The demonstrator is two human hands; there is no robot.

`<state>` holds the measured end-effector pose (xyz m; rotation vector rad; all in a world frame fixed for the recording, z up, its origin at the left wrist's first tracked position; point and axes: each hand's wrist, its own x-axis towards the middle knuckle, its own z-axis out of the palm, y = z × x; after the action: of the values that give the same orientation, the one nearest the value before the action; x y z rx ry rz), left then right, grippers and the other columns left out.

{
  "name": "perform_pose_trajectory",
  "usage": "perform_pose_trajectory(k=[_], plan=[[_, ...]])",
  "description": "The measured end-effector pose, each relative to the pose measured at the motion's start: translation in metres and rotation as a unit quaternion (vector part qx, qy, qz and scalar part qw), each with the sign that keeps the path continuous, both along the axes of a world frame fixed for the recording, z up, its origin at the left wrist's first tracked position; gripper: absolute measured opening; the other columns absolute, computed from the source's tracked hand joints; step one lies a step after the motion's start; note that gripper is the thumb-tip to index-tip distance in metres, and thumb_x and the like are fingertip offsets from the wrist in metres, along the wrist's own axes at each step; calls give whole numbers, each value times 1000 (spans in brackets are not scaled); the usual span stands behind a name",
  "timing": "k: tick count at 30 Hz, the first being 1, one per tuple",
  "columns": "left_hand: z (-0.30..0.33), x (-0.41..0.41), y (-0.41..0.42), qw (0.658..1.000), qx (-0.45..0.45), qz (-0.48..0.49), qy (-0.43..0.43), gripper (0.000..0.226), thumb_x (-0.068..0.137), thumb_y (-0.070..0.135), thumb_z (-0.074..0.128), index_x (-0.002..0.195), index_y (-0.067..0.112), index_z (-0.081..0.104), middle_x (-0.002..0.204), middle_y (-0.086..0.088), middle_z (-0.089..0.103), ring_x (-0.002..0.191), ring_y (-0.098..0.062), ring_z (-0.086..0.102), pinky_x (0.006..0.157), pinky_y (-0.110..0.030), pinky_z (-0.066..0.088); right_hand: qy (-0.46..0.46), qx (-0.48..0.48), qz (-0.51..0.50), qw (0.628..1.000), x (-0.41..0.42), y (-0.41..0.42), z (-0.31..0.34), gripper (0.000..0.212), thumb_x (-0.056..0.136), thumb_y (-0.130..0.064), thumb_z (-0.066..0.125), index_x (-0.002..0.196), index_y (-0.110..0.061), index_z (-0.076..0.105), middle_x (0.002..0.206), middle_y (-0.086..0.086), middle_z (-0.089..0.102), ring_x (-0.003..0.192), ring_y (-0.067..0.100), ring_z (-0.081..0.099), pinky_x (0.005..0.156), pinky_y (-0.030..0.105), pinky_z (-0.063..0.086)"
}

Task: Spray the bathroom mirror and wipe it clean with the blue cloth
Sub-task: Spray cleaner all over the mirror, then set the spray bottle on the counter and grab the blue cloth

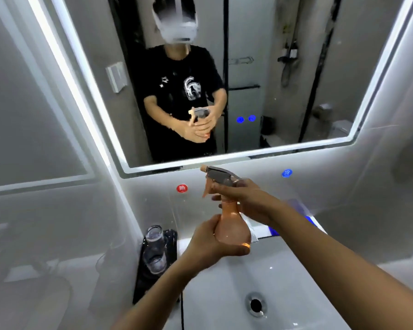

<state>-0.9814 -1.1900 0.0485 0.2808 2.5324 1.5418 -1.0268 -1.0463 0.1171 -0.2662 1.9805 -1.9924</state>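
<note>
Glossy grey wall panels on the left, smooth and reflective. Next, a clear glass tumbler (155, 248), cylindrical, sits on a black glossy tray (170, 239) at the left edge of the white ceramic sink (224, 294); a thin black cord hangs below the tray. Left hand (206, 246) cups the round bulb base of the spray bottle (231, 228), fingers curled under and around it. Bottle is translucent peach-orange plastic, pear-shaped, narrow neck, held upright over the sink's back edge, below the mirror (248, 67). Red round sticker (182, 188) on the wall panel just left of the nozzle. Grey plastic trigger head with orange nozzle tip points left and up; right hand (244, 198) is wrapped around the head and neck, fingers clamped by the trigger. Mirror is a large rectangle with rounded corners and a lit white edge strip, reflecting the person in a black tee holding the bottle. Round metal drain (256, 304) in the basin. Blue round sticker (287, 173) on the wall to the right. Something blue (311, 220) shows behind the right forearm on the counter, mostly hidden; can't tell if it's the cloth.
</note>
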Motion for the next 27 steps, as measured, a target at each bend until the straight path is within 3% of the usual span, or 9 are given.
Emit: perform_pose_trajectory(k=[2,4,6,9,12,16,19,23,27], plan=[[-2,-2,13,1000,4,-6,2,71,57,39,91,119,26,58,105,10,67,94,-9,64,80,-22,55,-6,2,-22,1000,6,22,-10,23,83,-22,72,106,-17,70,107,8,69,105,21,65,93,38,52],[-4,-5,28,1000,3,-7,0,66,59,34,91,116,25,59,101,9,67,89,-7,64,72,-15,53,-5,13,-46,999,8,42,-18,23,85,-17,70,108,-13,71,105,9,70,98,17,66,88,32,54],[-10,-9,47,1000,11,-6,-10,64,56,32,92,112,23,61,100,6,67,89,-9,64,70,-18,53,-4,18,-65,998,7,62,-25,21,85,-17,70,106,-14,72,107,13,70,94,14,67,82,26,57],[-24,-19,81,1000,14,-3,-22,69,48,39,92,109,23,63,99,4,69,91,-14,65,74,-26,54,-1,26,-82,996,3,95,-34,12,85,-16,71,97,-17,73,93,5,72,85,10,68,77,22,56],[-37,-29,121,999,13,-10,-32,77,45,46,89,113,23,60,102,5,67,94,-12,64,73,-21,53,-6,38,-94,995,-5,133,-44,11,84,-17,72,95,-20,74,87,-2,73,85,12,68,81,27,56],[-49,-44,179,998,24,-18,-59,81,45,54,85,114,22,58,107,3,66,98,-14,63,80,-29,55,-20,28,-100,994,-22,192,-59,13,83,-14,72,97,-13,74,86,4,71,83,17,67,83,35,55],[-62,-58,223,995,28,-27,-93,65,63,30,90,118,18,57,112,0,63,99,-12,61,76,-20,53,-26,44,-100,994,-35,236,-71,16,84,-14,72,98,-9,74,88,12,71,81,17,66,80,33,55],[-83,-67,276,989,56,-33,-136,55,73,13,83,118,12,52,105,8,59,84,14,58,67,-8,47,-42,63,-95,993,-49,290,-93,15,83,-15,73,98,-16,75,98,13,73,86,15,68,81,33,55],[-109,-70,323,987,37,-11,-158,86,62,38,89,134,16,48,128,2,55,109,-10,56,80,-16,51,-86,50,-98,990,-56,335,-123,19,80,-6,75,98,-11,73,89,10,71,81,17,65,78,32,52]])
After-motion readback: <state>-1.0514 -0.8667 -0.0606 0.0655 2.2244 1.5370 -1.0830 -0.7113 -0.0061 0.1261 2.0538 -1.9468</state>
